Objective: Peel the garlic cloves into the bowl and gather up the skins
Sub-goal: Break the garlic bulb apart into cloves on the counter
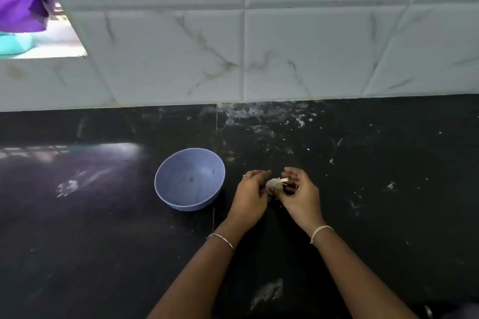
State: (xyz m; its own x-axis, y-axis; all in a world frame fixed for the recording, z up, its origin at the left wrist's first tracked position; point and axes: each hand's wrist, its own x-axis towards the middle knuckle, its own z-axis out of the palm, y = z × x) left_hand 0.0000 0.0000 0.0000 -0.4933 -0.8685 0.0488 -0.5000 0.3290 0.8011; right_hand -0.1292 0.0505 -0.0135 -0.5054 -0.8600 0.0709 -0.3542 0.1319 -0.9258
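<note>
A pale garlic piece (275, 183) with papery skin sits between both hands, just above the black counter. My left hand (251, 197) grips it from the left with curled fingers. My right hand (300, 194) holds it from the right, fingers bent around it, pinching a strip of skin. A blue-violet bowl (166, 194) stands on the counter just left of my left hand; I see no cloves inside it. Most of the garlic is hidden by my fingers.
The black counter (103, 241) runs across the view, with white flecks and smears at the back right and near the front edge. A tiled wall (259, 46) rises behind it. Purple cloth (18, 2) hangs at the top left by an opening.
</note>
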